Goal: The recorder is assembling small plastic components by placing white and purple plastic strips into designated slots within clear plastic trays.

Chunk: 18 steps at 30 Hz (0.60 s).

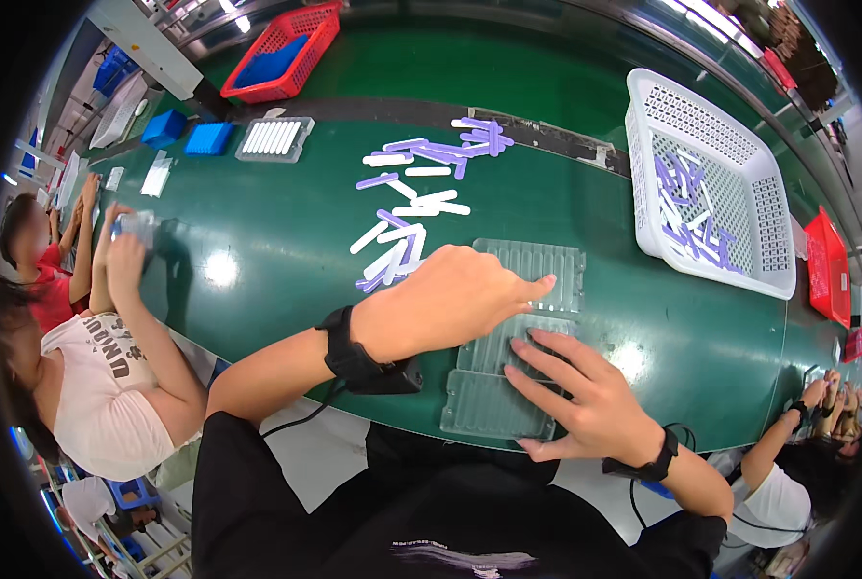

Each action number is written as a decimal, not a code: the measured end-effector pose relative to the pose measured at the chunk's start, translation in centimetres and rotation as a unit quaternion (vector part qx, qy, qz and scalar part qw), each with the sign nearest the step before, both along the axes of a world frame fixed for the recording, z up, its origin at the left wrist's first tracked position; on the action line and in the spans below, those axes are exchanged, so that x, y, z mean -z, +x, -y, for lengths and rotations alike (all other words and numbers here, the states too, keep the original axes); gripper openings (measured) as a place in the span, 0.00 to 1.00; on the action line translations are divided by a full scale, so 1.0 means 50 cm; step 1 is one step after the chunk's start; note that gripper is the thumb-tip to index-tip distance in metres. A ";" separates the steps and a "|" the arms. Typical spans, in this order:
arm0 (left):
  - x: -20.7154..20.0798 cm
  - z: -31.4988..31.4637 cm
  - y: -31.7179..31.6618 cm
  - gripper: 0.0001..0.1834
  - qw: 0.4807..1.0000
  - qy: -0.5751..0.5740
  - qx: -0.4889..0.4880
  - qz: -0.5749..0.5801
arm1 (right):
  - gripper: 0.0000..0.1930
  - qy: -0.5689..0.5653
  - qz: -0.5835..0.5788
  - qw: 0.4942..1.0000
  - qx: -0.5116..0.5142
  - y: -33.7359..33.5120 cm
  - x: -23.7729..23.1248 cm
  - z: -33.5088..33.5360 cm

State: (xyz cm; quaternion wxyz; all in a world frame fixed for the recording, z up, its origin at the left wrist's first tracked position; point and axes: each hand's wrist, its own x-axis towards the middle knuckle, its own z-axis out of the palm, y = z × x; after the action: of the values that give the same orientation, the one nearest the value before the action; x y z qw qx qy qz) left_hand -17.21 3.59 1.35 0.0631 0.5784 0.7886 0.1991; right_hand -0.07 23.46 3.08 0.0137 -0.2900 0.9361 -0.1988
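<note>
Three clear ribbed plastic trays lie in a column before me: a far tray (547, 256), a middle tray (489, 347) and a near tray (489, 410). Across the far tray's left side reaches my left hand (436, 304), closed, one finger pointing right over the tray. Its other fingers are curled under, so whatever they hold is hidden. My right hand (590, 400) is open, its fingers spread over the right side of the middle and near trays. Beyond my left hand lies a loose heap of white and purple round-ended sticks (431, 206), partly covered by that hand.
On the right stands a white perforated basket (643, 198) holding more sticks; beyond it is a red bin (826, 270). A filled tray (274, 140), blue blocks (209, 139) and a red basket (329, 39) sit far left. A co-worker's hands (122, 256) work at left, others at right.
</note>
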 end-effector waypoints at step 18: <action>0.061 0.060 -0.353 0.10 0.954 0.202 -0.129 0.178 | 0.07 -0.327 0.121 0.879 0.326 -0.333 0.006 0.001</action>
State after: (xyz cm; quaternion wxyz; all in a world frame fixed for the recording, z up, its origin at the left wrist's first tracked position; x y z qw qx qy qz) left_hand -34.85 0.58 -1.71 0.0583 0.4274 0.7756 0.4608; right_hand -16.72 23.43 2.77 -0.0340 0.0703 0.8506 -0.5200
